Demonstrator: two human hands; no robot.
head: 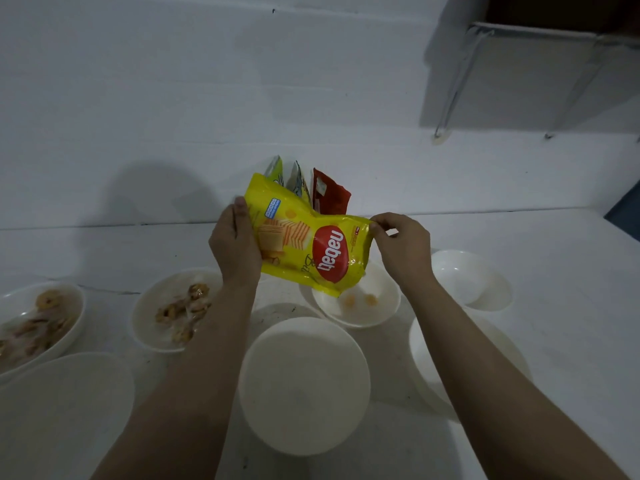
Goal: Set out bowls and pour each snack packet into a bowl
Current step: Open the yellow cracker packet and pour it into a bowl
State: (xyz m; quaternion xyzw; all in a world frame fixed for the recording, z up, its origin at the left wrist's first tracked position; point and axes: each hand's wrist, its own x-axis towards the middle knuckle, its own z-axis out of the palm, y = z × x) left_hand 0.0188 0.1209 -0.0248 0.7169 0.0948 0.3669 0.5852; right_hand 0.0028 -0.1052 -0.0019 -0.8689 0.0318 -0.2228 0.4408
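A yellow snack packet (304, 237) with a red oval logo is held upside down and tilted over a white bowl (367, 315). My left hand (233, 244) grips the packet's upper left side. My right hand (401, 242) pinches its right corner. Two small orange-yellow pieces (360, 300) lie in that bowl. Two bowls at the left, one mid-left (149, 327) and one at the far left (69, 337), hold brown snacks. Three more packets, two pale green-yellow (275, 166) (298, 181) and one red (330, 195), lean against the wall behind.
Empty white bowls stand in front of me (304, 386), at the lower left (65, 410), at the right (460, 275) and lower right (426, 358). All sit on a white counter (554, 323) against a white wall. A metal rack (519, 74) hangs at the upper right.
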